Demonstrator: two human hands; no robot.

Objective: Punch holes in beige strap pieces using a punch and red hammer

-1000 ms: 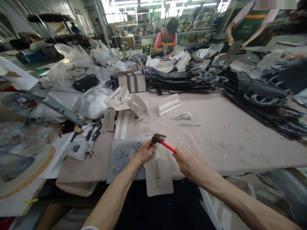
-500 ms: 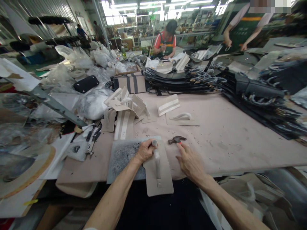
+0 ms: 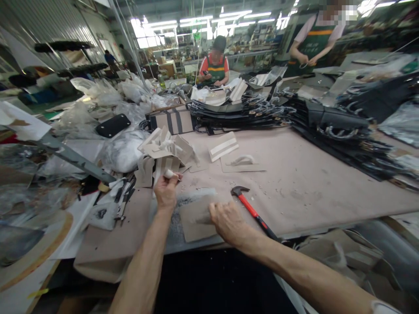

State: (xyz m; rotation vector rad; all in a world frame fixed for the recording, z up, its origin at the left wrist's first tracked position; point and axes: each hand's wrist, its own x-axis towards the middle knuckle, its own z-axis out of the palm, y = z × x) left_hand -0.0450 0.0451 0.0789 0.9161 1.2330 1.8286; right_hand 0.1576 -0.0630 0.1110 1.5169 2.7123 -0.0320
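My left hand (image 3: pixel 166 192) is raised over the table, fingers closed on a small white piece (image 3: pixel 169 174). My right hand (image 3: pixel 225 221) grips the right edge of a beige flat panel (image 3: pixel 193 221) that lies on a grey pitted pad (image 3: pixel 186 201) at the table's near edge. A hammer (image 3: pixel 251 211) with a red and black handle lies on the table just right of my right hand, its dark head pointing away from me.
A heap of beige panels (image 3: pixel 165 148) sits behind the pad, with two more single panels (image 3: pixel 223 146) farther right. Stacks of black bags (image 3: pixel 330 122) fill the right and back. Plastic bags (image 3: pixel 124 148) and scraps crowd the left. Two people work at the far side.
My right hand set the hammer down on the table and moved to the beige panel. My left hand lifted away from the panel with a small white piece. The panel now lies turned on the pad.
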